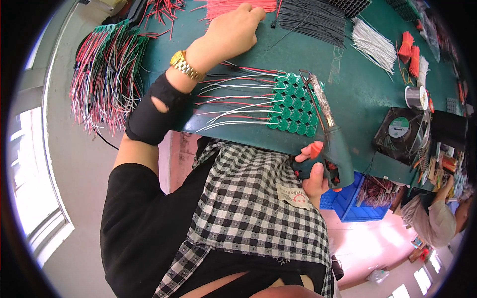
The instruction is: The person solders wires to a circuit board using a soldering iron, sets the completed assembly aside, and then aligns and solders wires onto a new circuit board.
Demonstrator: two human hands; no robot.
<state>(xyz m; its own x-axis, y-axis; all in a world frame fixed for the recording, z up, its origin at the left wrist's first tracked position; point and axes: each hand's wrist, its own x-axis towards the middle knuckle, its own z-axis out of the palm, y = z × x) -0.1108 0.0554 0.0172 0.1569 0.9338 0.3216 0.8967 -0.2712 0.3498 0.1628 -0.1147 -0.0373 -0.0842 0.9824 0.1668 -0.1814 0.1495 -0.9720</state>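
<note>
Currently the right hand [314, 171], at lower centre-right of the frame, has its fingers closed around the green soldering gun [334, 149], whose long axis runs up and slightly left so that the tip rests at the upper right corner of the green round circuit boards [293, 105] on the surface [367, 89]. The left hand [233, 32] lies at upper centre, fingers curled onto the red wires [233, 6], well apart from the boards. The right hand is therefore the nearer one.

Bare green mat [367, 94] lies open between circuit boards [293, 104] and fan [400, 131].
</note>
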